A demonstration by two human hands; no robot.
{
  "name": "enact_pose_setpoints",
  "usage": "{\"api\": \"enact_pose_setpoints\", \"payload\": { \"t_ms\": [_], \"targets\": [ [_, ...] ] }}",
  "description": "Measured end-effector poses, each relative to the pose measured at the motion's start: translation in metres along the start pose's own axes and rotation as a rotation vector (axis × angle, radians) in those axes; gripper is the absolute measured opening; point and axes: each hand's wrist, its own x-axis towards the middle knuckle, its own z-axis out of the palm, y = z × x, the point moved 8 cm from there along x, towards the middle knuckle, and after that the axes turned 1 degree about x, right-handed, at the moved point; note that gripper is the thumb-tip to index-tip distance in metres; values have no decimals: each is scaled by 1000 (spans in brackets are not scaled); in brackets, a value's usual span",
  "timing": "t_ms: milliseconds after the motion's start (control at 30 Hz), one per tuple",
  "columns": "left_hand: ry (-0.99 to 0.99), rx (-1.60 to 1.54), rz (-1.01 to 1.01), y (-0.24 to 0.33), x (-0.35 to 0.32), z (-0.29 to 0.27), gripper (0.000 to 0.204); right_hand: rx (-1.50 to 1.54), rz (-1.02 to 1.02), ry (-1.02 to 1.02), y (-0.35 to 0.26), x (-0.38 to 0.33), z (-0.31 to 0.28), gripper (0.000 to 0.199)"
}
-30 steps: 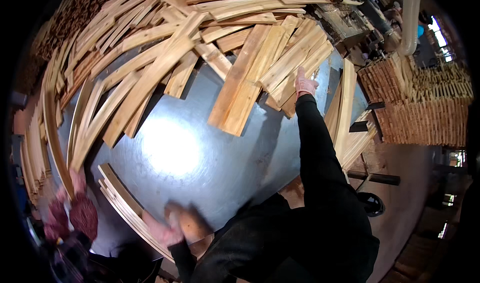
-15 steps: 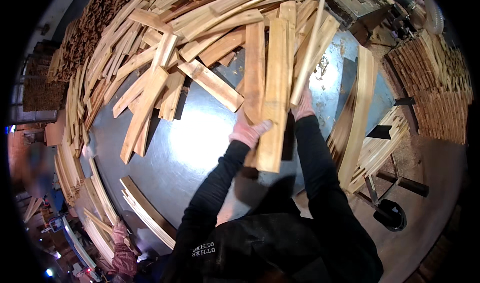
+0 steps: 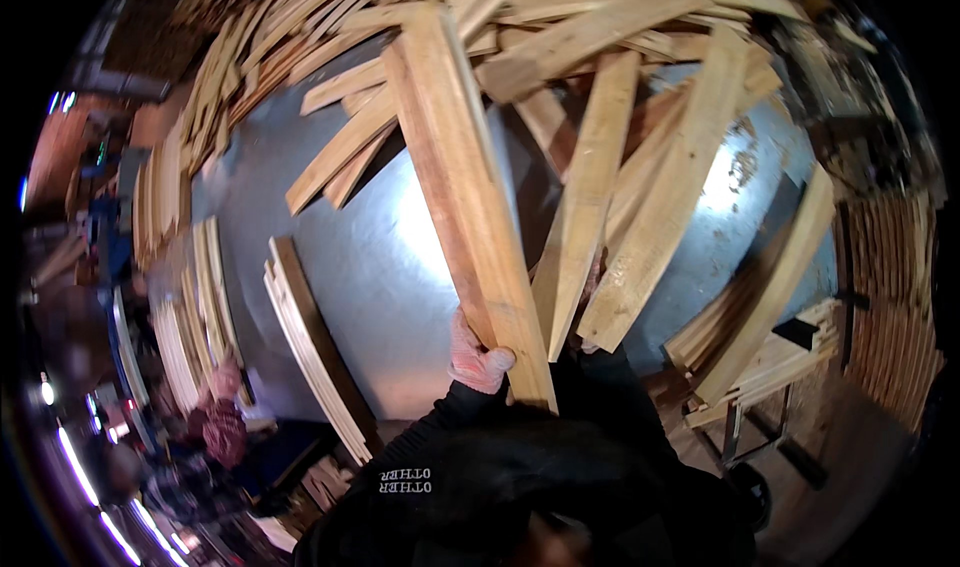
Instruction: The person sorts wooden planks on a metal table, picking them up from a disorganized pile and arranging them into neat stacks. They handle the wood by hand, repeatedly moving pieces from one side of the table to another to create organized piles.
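Note:
My left hand (image 3: 478,357), in a pale pinkish glove, is closed round the near end of long wooden boards (image 3: 455,187) lying face to face, its thumb on top. They slant away to the far left over the metal table. To the right, my right hand (image 3: 590,345) is mostly hidden under and between boards. It appears closed on the near end of a wide wooden board (image 3: 680,177) pointing far right. A narrower board (image 3: 598,167) lies between the two hands; I cannot tell whether it is held too.
A heap of loose boards (image 3: 590,37) covers the far side of the metal table (image 3: 350,257). A board stack (image 3: 315,352) stands at left, another (image 3: 770,287) at right. At the lower left, a co-worker's gloved hand (image 3: 222,379) is by more boards. Wood piles (image 3: 885,277) stand far right.
My left hand's boards have come nearer and now slant to the left. My right hand has drawn back toward me, and its board now shows its broad face. The view has shifted.

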Motion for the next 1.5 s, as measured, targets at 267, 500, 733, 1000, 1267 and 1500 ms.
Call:
{"api": "enact_pose_setpoints", "payload": {
  "t_ms": [267,500,733,1000,1267,1500],
  "targets": [
    [471,162,-77,-10,-6,-144,67,-658,-600,-548,-101,-41,124,10],
    [516,832,-297,3,-62,-206,57,-590,-380,-610,-39,-84,208,41],
    [700,1223,-370,47,-140,-302,55,-178,192,-699,-134,-103,236,45],
    [792,1357,-672,72,-161,-388,108,-584,-76,-791,-153,-58,249,51],
    [302,1794,622,255,-77,-284,59,-812,-1219,-1036,-312,-39,272,33],
    [469,1924,266,243,-102,-425,17,-997,-1091,-814,-272,52,202,96]
  ]
}}
